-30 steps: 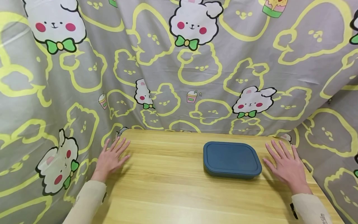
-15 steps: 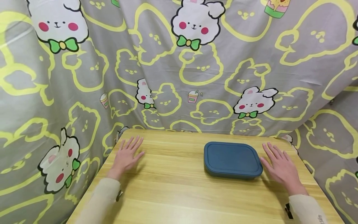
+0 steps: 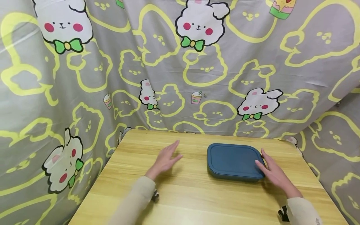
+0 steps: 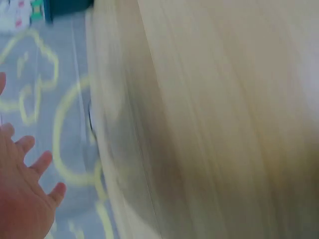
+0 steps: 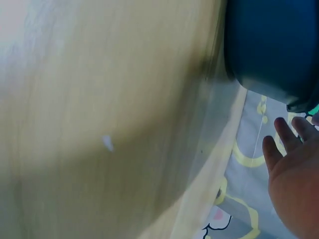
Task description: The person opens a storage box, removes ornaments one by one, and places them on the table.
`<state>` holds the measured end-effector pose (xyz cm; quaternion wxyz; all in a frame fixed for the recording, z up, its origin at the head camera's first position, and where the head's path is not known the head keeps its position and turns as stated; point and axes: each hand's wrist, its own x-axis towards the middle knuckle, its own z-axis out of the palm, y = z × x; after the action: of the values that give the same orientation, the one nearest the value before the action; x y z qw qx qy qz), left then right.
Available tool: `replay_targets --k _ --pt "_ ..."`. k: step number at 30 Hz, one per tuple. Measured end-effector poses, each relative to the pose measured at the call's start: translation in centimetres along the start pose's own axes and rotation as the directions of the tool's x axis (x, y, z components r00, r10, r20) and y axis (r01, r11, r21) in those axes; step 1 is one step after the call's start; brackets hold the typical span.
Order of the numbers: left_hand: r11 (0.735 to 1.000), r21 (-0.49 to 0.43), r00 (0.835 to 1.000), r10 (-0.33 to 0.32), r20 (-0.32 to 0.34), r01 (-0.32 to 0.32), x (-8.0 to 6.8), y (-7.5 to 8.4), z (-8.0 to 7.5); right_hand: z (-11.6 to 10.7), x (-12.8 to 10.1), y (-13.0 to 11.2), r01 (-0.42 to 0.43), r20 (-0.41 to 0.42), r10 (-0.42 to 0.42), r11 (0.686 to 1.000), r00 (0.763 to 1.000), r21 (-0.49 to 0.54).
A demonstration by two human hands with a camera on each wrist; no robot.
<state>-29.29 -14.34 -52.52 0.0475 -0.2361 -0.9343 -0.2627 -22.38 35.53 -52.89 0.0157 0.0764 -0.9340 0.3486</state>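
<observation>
A dark blue rectangular lidded food container [image 3: 234, 161] lies on the wooden table, right of centre in the head view. My right hand [image 3: 275, 173] is at its right end, thumb over the lid's edge and fingers alongside the far right corner. In the right wrist view the container [image 5: 271, 45] fills the upper right, with the fingers of the right hand [image 5: 299, 169] relaxed beside it. My left hand [image 3: 164, 158] hovers over the table to the left of the container, fingers extended and thumb apart, holding nothing. The left wrist view shows the left hand [image 4: 25, 189] with spread fingers.
The light wooden table [image 3: 180, 200] spreads out around the container. A grey curtain [image 3: 168, 62] with yellow outlines and white cartoon rabbits hangs behind the table's far edge and along both sides.
My left hand has swung from the table's left edge rightward toward the container. My right hand has moved left, from beside the container to its right end. The container stays in place.
</observation>
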Motion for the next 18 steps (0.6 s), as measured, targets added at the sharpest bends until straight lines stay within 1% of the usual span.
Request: replay_targets --k 2,4,8,10,13,18 --pt "0.998 -0.053 0.999 0.028 0.037 -0.026 0.8 1.9 1.2 0.3 0.1 -0.1 -0.007 0.015 0.007 1.000 1.000 0.000" --pt "0.994 -0.101 0.996 0.046 0.081 -0.038 1.5 3.8 2.4 0.5 0.1 -0.1 -0.010 0.023 0.010 1.000 1.000 -0.011" --pt "0.991 -0.127 0.986 0.069 0.152 -0.050 2.5 6.6 4.5 0.7 0.0 0.0 -0.009 0.031 0.011 0.999 0.999 -0.033" --pt "0.991 -0.127 0.983 0.065 0.170 -0.044 2.8 7.5 5.4 0.7 0.0 0.1 -0.002 0.038 0.003 0.999 0.999 -0.035" --pt "0.990 -0.143 0.983 0.039 0.180 -0.013 3.1 8.5 6.4 0.6 0.1 0.3 0.016 0.044 -0.015 1.000 0.999 -0.018" --pt "0.980 -0.195 0.979 0.002 0.203 0.038 3.4 9.3 7.6 0.5 0.2 0.6 0.034 0.056 -0.035 0.999 0.998 0.019"
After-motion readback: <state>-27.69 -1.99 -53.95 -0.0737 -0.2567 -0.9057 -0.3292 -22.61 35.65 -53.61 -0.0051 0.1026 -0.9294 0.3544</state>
